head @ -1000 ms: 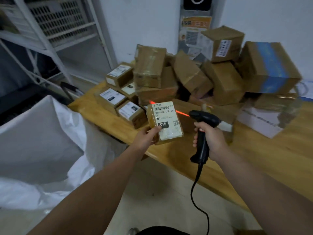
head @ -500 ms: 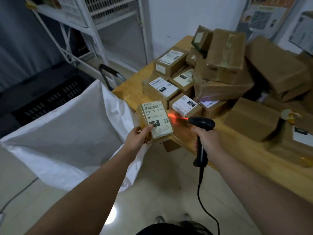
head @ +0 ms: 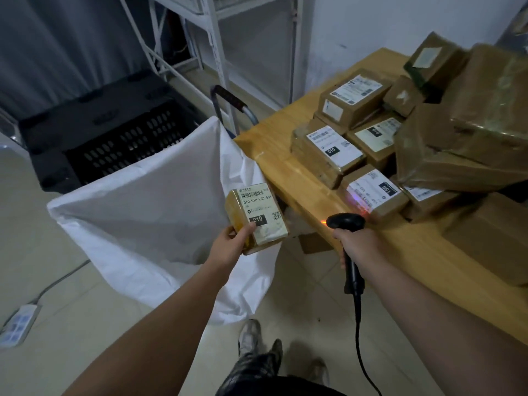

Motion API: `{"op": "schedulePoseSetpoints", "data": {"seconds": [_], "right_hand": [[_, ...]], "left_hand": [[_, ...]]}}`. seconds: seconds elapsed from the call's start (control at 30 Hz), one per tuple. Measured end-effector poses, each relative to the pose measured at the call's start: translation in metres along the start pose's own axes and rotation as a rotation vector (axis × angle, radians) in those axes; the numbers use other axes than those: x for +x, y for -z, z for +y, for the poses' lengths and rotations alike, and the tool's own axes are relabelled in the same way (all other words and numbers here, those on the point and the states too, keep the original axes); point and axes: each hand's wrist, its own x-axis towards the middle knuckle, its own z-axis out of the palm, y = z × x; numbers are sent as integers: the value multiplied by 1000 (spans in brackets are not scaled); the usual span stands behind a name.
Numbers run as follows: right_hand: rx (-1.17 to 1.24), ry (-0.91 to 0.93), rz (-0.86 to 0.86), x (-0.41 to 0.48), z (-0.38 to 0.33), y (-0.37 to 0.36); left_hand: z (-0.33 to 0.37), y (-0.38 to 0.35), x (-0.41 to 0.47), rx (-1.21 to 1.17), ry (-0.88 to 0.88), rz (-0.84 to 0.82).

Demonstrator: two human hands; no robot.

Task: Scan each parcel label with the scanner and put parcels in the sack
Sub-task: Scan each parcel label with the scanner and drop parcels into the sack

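Note:
My left hand (head: pixel 228 244) grips a small brown parcel (head: pixel 257 215) by its lower left corner, its white label marked 010 facing up. The parcel hangs over the right rim of the open white sack (head: pixel 148 212), just off the table's left edge. My right hand (head: pixel 357 244) holds the black corded scanner (head: pixel 347 224) by its handle at the table's front edge. The scanner's red light falls on a labelled parcel (head: pixel 374 195) lying on the wooden table (head: pixel 274 155), not on the one I hold.
A heap of brown parcels (head: pixel 457 132) covers the table's right part. A black slotted crate (head: pixel 114 132) stands behind the sack, a trolley handle (head: pixel 231 101) and white shelving (head: pixel 217 47) beyond. A power strip (head: pixel 17 324) lies on the floor at left. My feet (head: pixel 257 347) stand below.
My view has swung left toward the sack. My left hand carried the 010 parcel off the table to above the sack's rim; the scanner beam left its label and now hits a table parcel.

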Motion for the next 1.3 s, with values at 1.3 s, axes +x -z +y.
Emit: {"op": "schedulePoseSetpoints", "data": {"seconds": [1.3], "right_hand": [[122, 64, 227, -26, -9, -17]], "left_hand": [[77, -32, 37, 543, -290, -220]]}}
